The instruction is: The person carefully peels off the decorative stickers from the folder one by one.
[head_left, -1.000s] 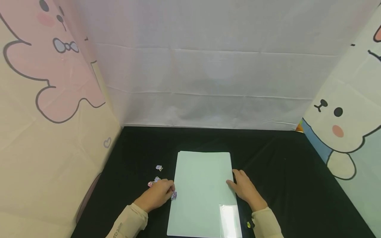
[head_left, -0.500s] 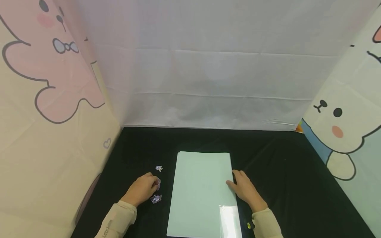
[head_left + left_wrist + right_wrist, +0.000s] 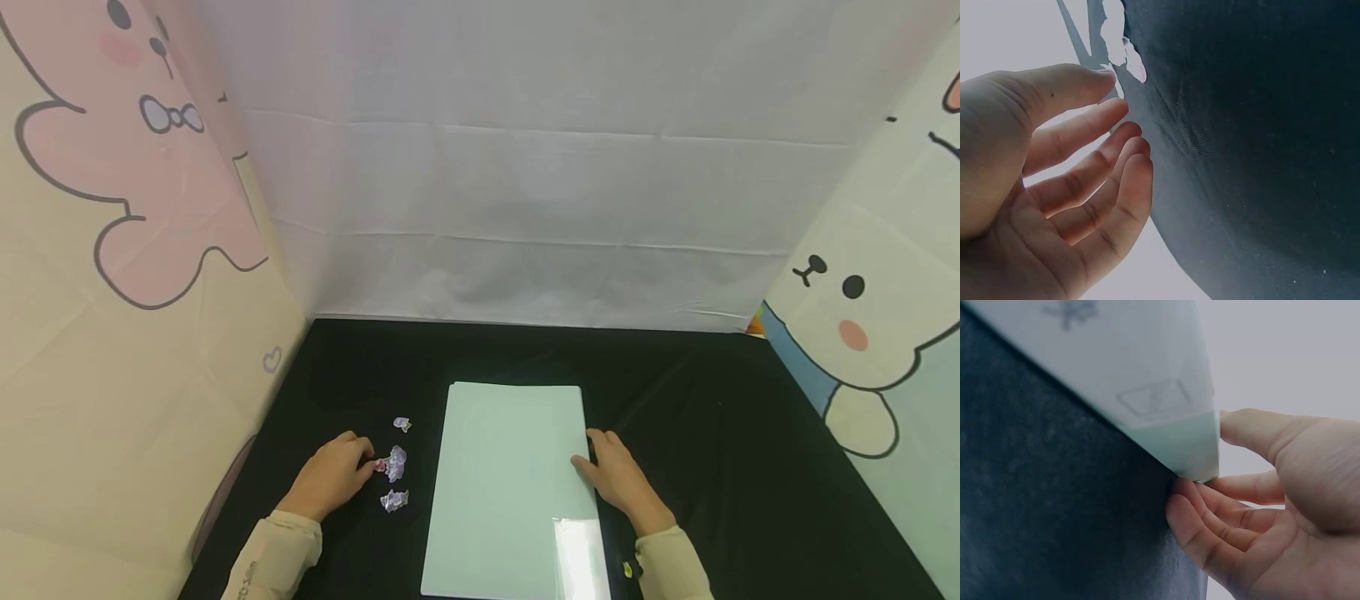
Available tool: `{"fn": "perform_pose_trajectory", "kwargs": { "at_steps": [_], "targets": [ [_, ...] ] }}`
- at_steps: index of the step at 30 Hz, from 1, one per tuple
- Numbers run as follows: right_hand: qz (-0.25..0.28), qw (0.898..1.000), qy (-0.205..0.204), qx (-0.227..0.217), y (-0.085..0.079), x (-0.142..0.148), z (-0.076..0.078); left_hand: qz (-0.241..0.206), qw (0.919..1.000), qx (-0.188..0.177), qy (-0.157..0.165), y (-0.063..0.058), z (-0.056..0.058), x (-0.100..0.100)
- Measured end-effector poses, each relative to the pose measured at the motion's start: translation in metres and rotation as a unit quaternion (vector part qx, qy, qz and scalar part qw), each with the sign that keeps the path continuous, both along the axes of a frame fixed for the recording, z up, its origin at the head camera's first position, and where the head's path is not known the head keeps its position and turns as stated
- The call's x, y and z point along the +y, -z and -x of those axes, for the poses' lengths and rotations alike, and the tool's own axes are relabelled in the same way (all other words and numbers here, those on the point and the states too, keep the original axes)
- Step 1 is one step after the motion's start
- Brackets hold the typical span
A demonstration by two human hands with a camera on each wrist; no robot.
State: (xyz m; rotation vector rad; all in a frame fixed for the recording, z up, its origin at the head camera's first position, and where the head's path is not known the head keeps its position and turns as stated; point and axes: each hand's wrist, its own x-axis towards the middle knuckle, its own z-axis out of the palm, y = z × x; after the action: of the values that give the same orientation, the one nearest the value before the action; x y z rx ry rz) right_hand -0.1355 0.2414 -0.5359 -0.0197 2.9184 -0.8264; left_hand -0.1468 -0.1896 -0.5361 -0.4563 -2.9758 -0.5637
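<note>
A flat pale green rectangular pad lies on the black table. Its near right part carries a glossy clear patch. My right hand holds its right edge, thumb over the top and fingers along the side. In the right wrist view the pad shows a white face with faint print, and that hand is at its corner. Left of the pad, my left hand pinches a small pink shiny cut-out at the fingertips. A lilac cut-out sits right against it.
Another lilac cut-out lies nearer the front, and a smaller one farther back. A small yellow-and-black object is beside the right sleeve. White cloth hangs behind the table, with printed cartoon cloths on both sides.
My left hand has moved left from the pad's edge, past the middle cut-out, to the pink one. The near cut-out shifted left, away from the pad. My right hand has stayed in place.
</note>
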Motion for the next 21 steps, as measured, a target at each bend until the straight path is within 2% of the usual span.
{"fn": "perform_pose_trajectory", "kwargs": {
  "at_steps": [8,13,17,21],
  "targets": [
    [0.000,1.000,0.000,0.000,-0.001,-0.001,-0.002,0.000,1.0000,-0.009,-0.002,-0.002,0.002,0.004],
    [0.000,1.000,-0.004,0.005,-0.001,0.000,-0.002,-0.006,0.9999,-0.011,0.008,-0.004,0.004,0.015],
    [-0.002,1.000,-0.007,0.008,0.000,0.001,-0.001,-0.011,0.9996,-0.008,0.024,-0.005,0.006,0.031],
    [-0.002,1.000,-0.009,0.008,0.000,0.000,0.000,-0.015,0.9984,0.002,0.055,-0.005,0.007,0.049]
  ]
}}
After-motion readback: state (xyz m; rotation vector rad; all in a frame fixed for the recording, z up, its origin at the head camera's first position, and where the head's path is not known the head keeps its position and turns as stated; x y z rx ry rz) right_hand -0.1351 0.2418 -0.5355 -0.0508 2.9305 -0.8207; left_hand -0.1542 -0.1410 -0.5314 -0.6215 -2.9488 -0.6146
